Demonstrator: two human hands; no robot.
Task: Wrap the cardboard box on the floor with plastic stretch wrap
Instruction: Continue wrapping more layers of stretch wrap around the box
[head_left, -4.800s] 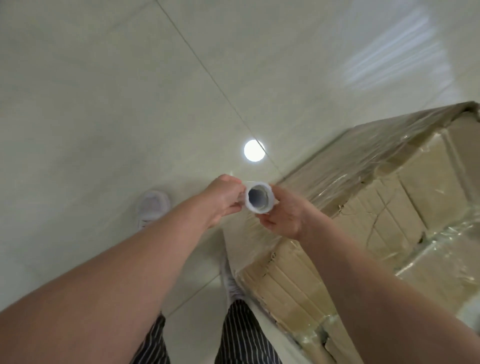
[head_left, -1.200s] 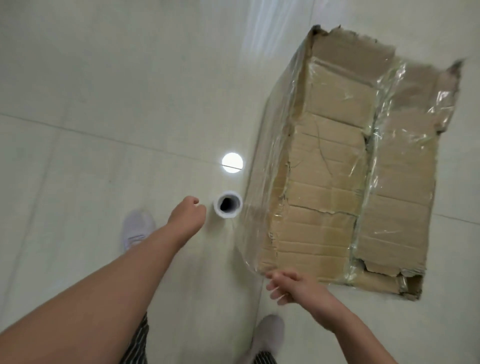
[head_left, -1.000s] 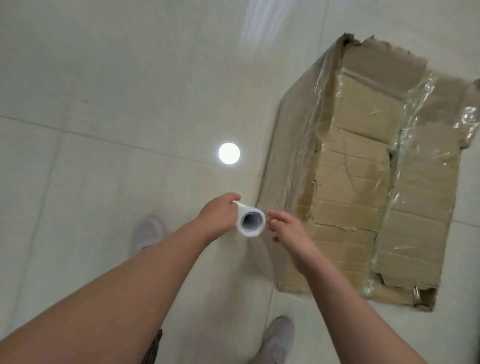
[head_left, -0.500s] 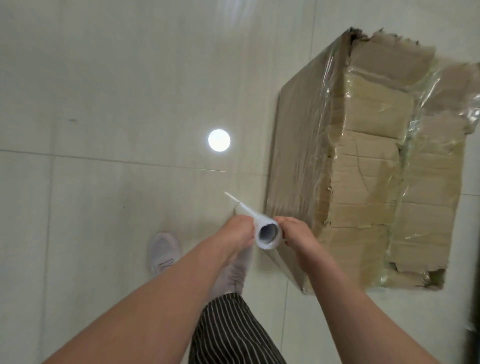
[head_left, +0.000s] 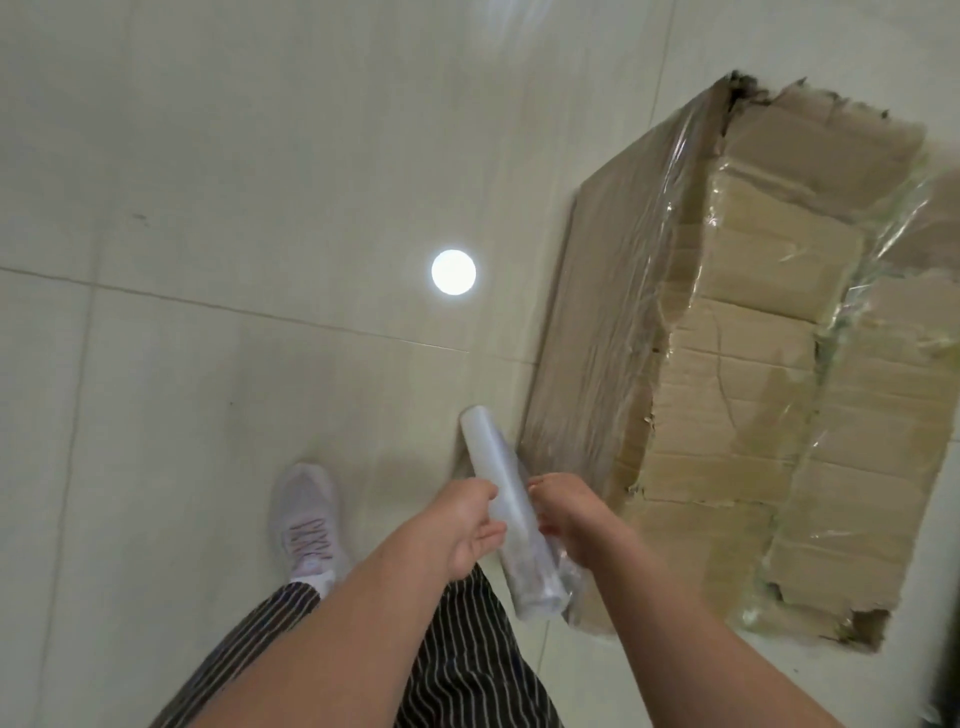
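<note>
A large worn cardboard box (head_left: 753, 374) stands on the tiled floor at the right, its left side and parts of its top covered in clear film. I hold the roll of plastic stretch wrap (head_left: 506, 499) between both hands, just off the box's near left corner. The roll tilts, far end up and away, near end toward me. My left hand (head_left: 467, 525) grips it from the left and my right hand (head_left: 566, 514) from the right. Film runs from the roll to the box's near corner.
My left foot in a white shoe (head_left: 306, 519) stands on the pale floor tiles (head_left: 208, 208) to the left of the roll. A striped trouser leg (head_left: 467, 649) is under my arms. A bright round light reflection (head_left: 453, 272) lies on the floor.
I walked round the box with the roll. The right hand came off briefly, then took hold again. In the last half second the roll tilted from end-on to lying at a slant.
</note>
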